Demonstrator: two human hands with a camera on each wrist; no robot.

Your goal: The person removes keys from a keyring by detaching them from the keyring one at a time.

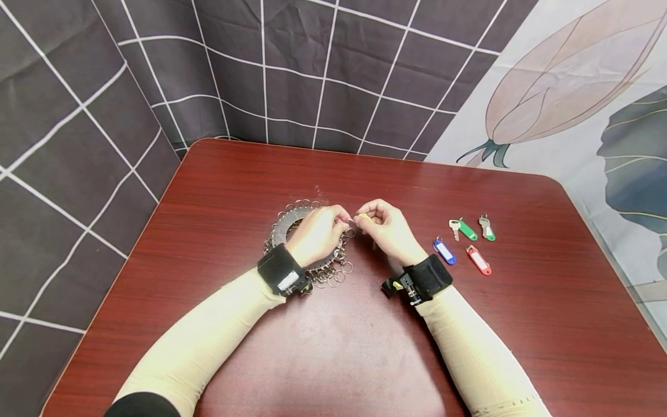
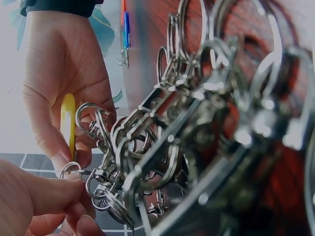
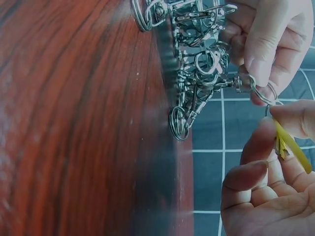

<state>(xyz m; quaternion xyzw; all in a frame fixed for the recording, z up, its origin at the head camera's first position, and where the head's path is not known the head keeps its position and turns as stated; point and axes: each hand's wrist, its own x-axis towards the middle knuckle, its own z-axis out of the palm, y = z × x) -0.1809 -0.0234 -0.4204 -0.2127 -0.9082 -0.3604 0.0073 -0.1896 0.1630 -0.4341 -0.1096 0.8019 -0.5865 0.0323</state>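
My left hand [image 1: 319, 233] pinches a metal split ring [image 3: 264, 96] between thumb and finger. That ring hangs from a swivel clasp on a flat grey metal hoop [image 1: 282, 227] lined with many such clasps and rings. Facing it, my right hand [image 1: 388, 230] grips a yellow key tag [image 3: 294, 146] between thumb and fingers. In the right wrist view the tag's end meets the split ring; whether they are linked I cannot tell. The left wrist view has the yellow tag upright beside the clasps, the fingertips of both hands nearly touching.
To the right on the reddish wooden table [image 1: 333, 347] lie a blue key tag [image 1: 444, 252], a red tag [image 1: 478, 260], a green tag [image 1: 468, 230] beside a key [image 1: 455, 229], and another green tag with a key [image 1: 487, 227]. Dark grid cloth [image 1: 292, 75] hangs behind.
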